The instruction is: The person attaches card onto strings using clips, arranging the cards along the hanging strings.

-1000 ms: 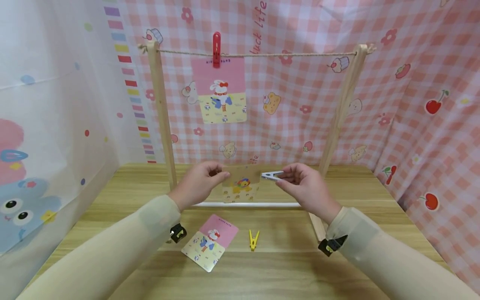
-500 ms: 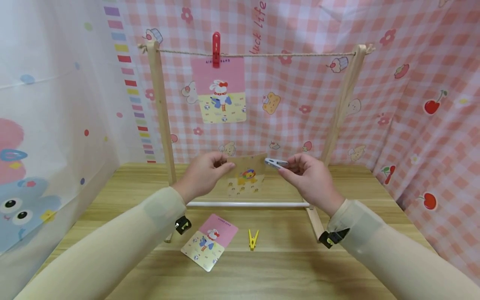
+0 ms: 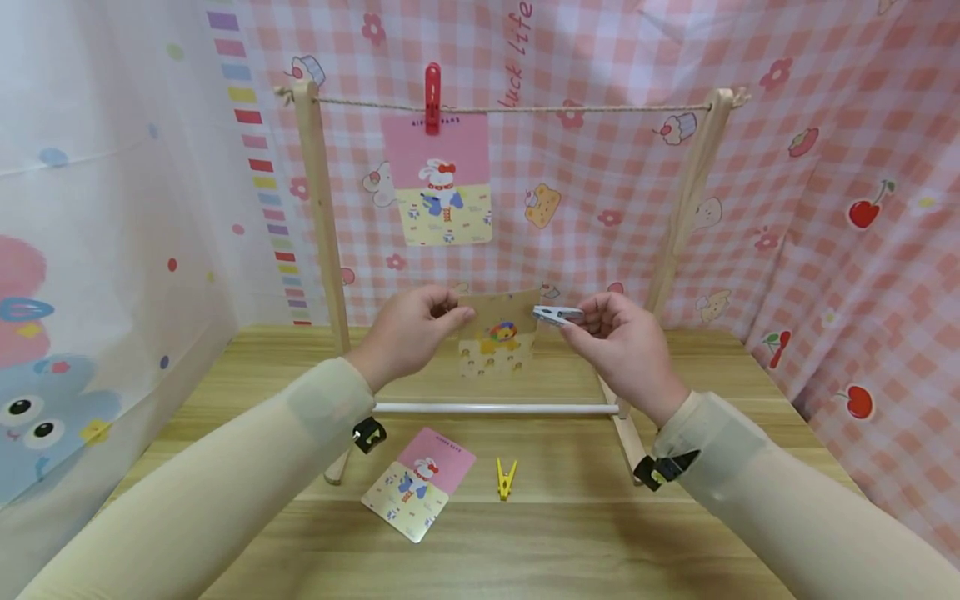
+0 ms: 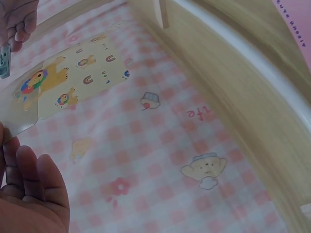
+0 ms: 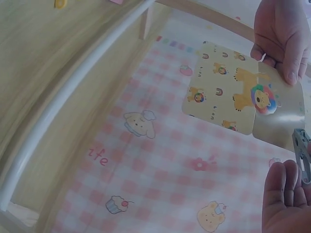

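My left hand (image 3: 405,335) pinches a tan card with a lion picture (image 3: 495,337) by its upper left edge, between thumb and fingers. The card is held upright in the air, above the white bar of a wooden frame. In my right hand (image 3: 633,354) is a pale grey clothespin (image 3: 557,315), pinched at its handle end. Its tip points left and sits at the card's upper right edge; whether it bites on the card I cannot tell. The right wrist view shows the clothespin (image 5: 301,150) close beside the lion card (image 5: 223,92).
A twine line (image 3: 585,109) runs between two wooden posts. A red clip (image 3: 432,96) holds a pink and yellow rabbit card (image 3: 442,187) on it. Another rabbit card (image 3: 420,483) and a yellow clothespin (image 3: 506,479) lie on the table (image 3: 570,542). The white bar (image 3: 495,408) crosses low.
Both hands have risen, carrying the lion card and the grey clothespin upward and slightly to the right. Hanging card, table card and yellow clothespin stay where they were.
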Demonstrator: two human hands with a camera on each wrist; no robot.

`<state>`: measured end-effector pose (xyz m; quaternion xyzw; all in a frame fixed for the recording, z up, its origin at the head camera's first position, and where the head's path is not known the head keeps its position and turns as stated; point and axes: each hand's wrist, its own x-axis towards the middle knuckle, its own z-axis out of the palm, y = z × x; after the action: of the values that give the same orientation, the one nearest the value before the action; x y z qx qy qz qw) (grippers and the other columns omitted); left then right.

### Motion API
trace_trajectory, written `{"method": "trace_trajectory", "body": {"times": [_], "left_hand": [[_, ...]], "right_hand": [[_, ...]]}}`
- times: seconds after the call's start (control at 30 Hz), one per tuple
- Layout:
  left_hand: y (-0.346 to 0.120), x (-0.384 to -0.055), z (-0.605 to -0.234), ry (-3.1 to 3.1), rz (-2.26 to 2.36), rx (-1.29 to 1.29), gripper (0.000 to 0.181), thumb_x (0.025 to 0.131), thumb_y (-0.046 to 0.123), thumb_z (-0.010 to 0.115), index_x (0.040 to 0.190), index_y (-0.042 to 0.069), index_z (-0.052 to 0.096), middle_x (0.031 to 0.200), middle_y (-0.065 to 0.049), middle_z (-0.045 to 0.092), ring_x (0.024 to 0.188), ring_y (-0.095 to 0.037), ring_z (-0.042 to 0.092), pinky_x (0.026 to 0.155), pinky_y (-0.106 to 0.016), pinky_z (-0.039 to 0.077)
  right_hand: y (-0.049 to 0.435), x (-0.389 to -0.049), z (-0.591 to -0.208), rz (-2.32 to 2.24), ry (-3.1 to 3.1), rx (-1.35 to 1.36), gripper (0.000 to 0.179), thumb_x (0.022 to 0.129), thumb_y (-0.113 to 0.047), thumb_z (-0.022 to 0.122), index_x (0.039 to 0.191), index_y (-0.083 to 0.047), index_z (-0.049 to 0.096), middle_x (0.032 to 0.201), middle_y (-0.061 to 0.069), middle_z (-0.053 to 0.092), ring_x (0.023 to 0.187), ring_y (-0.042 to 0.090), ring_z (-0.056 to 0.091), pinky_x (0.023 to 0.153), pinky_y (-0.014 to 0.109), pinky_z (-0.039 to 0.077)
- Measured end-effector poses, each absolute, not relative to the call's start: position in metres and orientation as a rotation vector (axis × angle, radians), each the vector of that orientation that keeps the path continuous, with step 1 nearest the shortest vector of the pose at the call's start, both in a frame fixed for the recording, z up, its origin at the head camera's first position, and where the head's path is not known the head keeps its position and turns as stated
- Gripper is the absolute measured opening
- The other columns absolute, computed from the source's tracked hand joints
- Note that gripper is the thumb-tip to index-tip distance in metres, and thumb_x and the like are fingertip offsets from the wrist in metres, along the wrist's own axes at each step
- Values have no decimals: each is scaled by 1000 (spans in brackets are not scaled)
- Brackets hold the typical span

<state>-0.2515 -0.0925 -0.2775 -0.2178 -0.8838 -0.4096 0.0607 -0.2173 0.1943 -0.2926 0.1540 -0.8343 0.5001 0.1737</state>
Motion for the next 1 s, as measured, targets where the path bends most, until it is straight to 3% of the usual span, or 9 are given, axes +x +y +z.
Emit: {"method": "trace_trajectory", "body": {"times": [0.33,0.57,0.8,1.0], "left_hand": [[-89,-253,-260,-2653,-1247,-672,24,107,35,63,96,15,70,79,-3,61,67,-19,48,58,-29,41],[-86,-253,-249,-2622,-1234,-685,23,107,34,63,97,16,71,83,-6,65,69,-19,50,59,-30,42],[-83,-254,-236,-2591,-1218,-704,24,107,33,63,93,14,69,79,-5,60,68,-20,48,60,-31,41],[-78,-254,-225,-2562,-1189,-688,24,107,32,64,93,13,68,77,-3,59,68,-19,48,61,-30,41]], "right_hand": [[195,-222,-280,1468,-2274,459,19,97,-8,75,107,3,63,93,2,71,75,5,64,64,16,55],[194,-220,-269,1454,-2271,448,22,97,-11,75,110,3,64,100,9,74,80,5,67,69,15,57],[192,-221,-257,1490,-2201,452,23,97,-6,75,113,5,64,96,-10,73,84,3,69,71,14,57],[191,-220,-247,1426,-2182,402,28,97,-12,77,116,5,66,103,9,74,83,1,67,70,12,55]]}}
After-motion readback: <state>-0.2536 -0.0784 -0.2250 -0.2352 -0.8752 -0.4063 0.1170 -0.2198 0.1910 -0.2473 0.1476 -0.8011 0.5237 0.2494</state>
